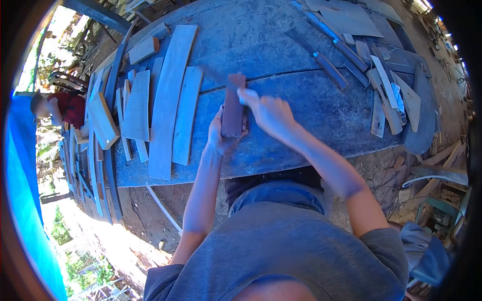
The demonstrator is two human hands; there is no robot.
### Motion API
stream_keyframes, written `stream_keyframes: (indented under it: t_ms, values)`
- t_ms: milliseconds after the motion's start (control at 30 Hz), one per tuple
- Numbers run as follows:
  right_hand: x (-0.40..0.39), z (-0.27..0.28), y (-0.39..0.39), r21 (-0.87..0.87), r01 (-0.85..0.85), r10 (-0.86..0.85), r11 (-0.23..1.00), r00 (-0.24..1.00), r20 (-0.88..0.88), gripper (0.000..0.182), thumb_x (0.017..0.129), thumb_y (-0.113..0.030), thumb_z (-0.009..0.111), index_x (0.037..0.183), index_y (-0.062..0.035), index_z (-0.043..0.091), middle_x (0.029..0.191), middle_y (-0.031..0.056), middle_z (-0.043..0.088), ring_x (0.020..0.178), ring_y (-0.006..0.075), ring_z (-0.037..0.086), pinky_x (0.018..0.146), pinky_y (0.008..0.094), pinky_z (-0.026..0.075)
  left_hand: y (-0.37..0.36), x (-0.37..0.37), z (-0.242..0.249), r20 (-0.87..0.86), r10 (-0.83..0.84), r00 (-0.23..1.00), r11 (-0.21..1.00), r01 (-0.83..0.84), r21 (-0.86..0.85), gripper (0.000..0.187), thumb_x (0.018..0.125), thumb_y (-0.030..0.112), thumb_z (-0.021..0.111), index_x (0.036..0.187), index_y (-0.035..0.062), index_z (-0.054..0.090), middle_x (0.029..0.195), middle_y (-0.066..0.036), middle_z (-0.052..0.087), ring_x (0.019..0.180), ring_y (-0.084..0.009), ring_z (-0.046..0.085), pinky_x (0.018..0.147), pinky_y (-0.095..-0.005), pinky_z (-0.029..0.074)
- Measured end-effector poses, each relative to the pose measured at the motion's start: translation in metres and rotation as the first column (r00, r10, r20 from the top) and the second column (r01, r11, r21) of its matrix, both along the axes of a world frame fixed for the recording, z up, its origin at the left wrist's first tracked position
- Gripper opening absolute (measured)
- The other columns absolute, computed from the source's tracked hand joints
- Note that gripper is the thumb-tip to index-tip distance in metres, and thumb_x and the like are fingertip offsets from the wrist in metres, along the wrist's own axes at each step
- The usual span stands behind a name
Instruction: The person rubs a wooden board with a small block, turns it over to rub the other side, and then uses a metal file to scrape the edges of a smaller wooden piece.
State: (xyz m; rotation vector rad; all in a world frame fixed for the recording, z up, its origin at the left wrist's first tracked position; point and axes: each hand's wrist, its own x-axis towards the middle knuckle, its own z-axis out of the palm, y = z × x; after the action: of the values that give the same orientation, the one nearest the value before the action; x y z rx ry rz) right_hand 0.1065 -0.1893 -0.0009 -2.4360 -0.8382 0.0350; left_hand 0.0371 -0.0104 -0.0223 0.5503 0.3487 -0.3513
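My left hand (227, 138) grips a reddish-brown wooden block (234, 113) from below, its fingers round the near end and sides. The block is held lengthwise away from me, above the blue worktable (301, 118). My right hand (271, 113) is closed in a fist at the block's right side, smeared by motion. From it a thin, dark, blurred tool blade (215, 75) reaches across the block's far end to the left; I cannot tell what kind of tool it is.
Several planks (173, 100) lie left of my hands. A flat blade with a wooden handle (330, 71) and a long blue level-like bar (321, 25) lie at the far right, near wood offcuts (389, 95). Another person (65, 108) is beyond the left edge.
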Motion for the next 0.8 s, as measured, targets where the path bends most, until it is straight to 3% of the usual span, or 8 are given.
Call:
stream_keyframes:
  t_ms: [167, 233, 367, 433, 600, 667, 767, 800]
  values:
    - [0.001, 0.002, 0.008, 0.136, 0.03, -0.037, 0.99, 0.998, 0.054, 0.048, 0.093, -0.018, 0.052, 0.141, -0.0248, 0.052, 0.073, 0.0179, 0.068, 0.067, 0.0376, 0.071, 0.059, 0.0513, 0.055, 0.008, 0.002, -0.006, -0.001, 0.0, 1.0, 0.997, 0.0, -0.073, 0.049, 0.106, 0.044, 0.029, 0.119, 0.0047, 0.054, 0.094, -0.015, 0.064, 0.078, -0.0252, 0.063, 0.067, -0.0418, 0.055]
    - [-0.046, 0.027, -0.005, -0.082, -0.127, 0.126, 0.989, 0.992, -0.016, 0.042, 0.093, -0.018, 0.052, 0.134, -0.0225, 0.057, 0.076, 0.0162, 0.07, 0.067, 0.0348, 0.071, 0.059, 0.0486, 0.056, 0.004, -0.003, -0.003, -0.013, 0.014, 1.0, 0.993, -0.015, -0.118, 0.048, 0.106, 0.043, 0.031, 0.121, 0.0044, 0.054, 0.095, -0.014, 0.063, 0.077, -0.0255, 0.061, 0.068, -0.0432, 0.055]
    - [-0.034, 0.022, -0.002, -0.053, -0.16, 0.161, 0.986, 0.987, 0.011, 0.043, 0.092, -0.018, 0.053, 0.134, -0.0226, 0.058, 0.076, 0.0154, 0.07, 0.066, 0.0334, 0.071, 0.057, 0.0467, 0.056, -0.011, -0.005, 0.021, -0.315, 0.246, 0.917, 0.967, -0.211, 0.141, 0.05, 0.107, 0.043, 0.026, 0.126, 0.0044, 0.052, 0.098, -0.015, 0.064, 0.082, -0.0249, 0.064, 0.069, -0.0432, 0.057]
    - [0.003, -0.001, 0.02, 0.125, -0.025, 0.018, 0.992, 0.998, 0.054, 0.049, 0.09, -0.016, 0.056, 0.138, -0.0257, 0.056, 0.074, 0.0153, 0.068, 0.06, 0.0331, 0.07, 0.055, 0.0458, 0.056, 0.006, -0.003, 0.002, 0.11, -0.028, 0.994, 0.984, 0.047, -0.173, 0.05, 0.107, 0.041, 0.025, 0.126, 0.0032, 0.051, 0.097, -0.016, 0.063, 0.079, -0.0247, 0.063, 0.067, -0.0423, 0.057]
    - [-0.027, 0.01, 0.016, -0.039, 0.002, 0.003, 0.999, 0.992, 0.125, 0.046, 0.09, -0.017, 0.056, 0.136, -0.0258, 0.058, 0.075, 0.014, 0.069, 0.061, 0.0307, 0.07, 0.054, 0.0425, 0.056, 0.012, -0.002, -0.003, 0.096, -0.069, 0.993, 0.971, 0.09, -0.223, 0.05, 0.106, 0.041, 0.026, 0.124, 0.0019, 0.053, 0.098, -0.016, 0.064, 0.08, -0.0255, 0.063, 0.072, -0.0428, 0.057]
    - [-0.054, 0.025, 0.002, -0.1, -0.06, 0.076, 0.993, 0.984, 0.158, 0.045, 0.091, -0.017, 0.057, 0.135, -0.0254, 0.059, 0.076, 0.0134, 0.07, 0.062, 0.0292, 0.071, 0.055, 0.0415, 0.056, 0.005, -0.005, 0.007, -0.259, 0.233, 0.937, 0.973, -0.225, 0.06, 0.051, 0.106, 0.041, 0.028, 0.123, 0.0021, 0.055, 0.1, -0.015, 0.065, 0.082, -0.0273, 0.064, 0.079, -0.0447, 0.057]
    - [-0.057, 0.03, -0.004, -0.188, -0.188, 0.195, 0.964, 0.981, 0.014, 0.043, 0.091, -0.018, 0.056, 0.134, -0.0237, 0.059, 0.076, 0.0137, 0.071, 0.066, 0.0294, 0.072, 0.055, 0.0413, 0.056, 0.002, -0.008, 0.008, -0.252, 0.212, 0.944, 0.977, -0.207, 0.048, 0.05, 0.105, 0.042, 0.03, 0.123, 0.0029, 0.056, 0.103, -0.015, 0.066, 0.084, -0.0287, 0.065, 0.085, -0.0483, 0.056]
    - [-0.036, 0.022, 0.004, -0.054, -0.122, 0.124, 0.991, 0.992, 0.025, 0.041, 0.093, -0.018, 0.053, 0.134, -0.023, 0.058, 0.079, 0.0144, 0.071, 0.067, 0.0316, 0.071, 0.056, 0.0441, 0.056, 0.015, -0.003, -0.02, -0.007, 0.046, 0.999, 0.974, -0.046, -0.221, 0.05, 0.106, 0.041, 0.029, 0.125, 0.0019, 0.054, 0.102, -0.017, 0.064, 0.082, -0.0287, 0.065, 0.079, -0.0466, 0.058]
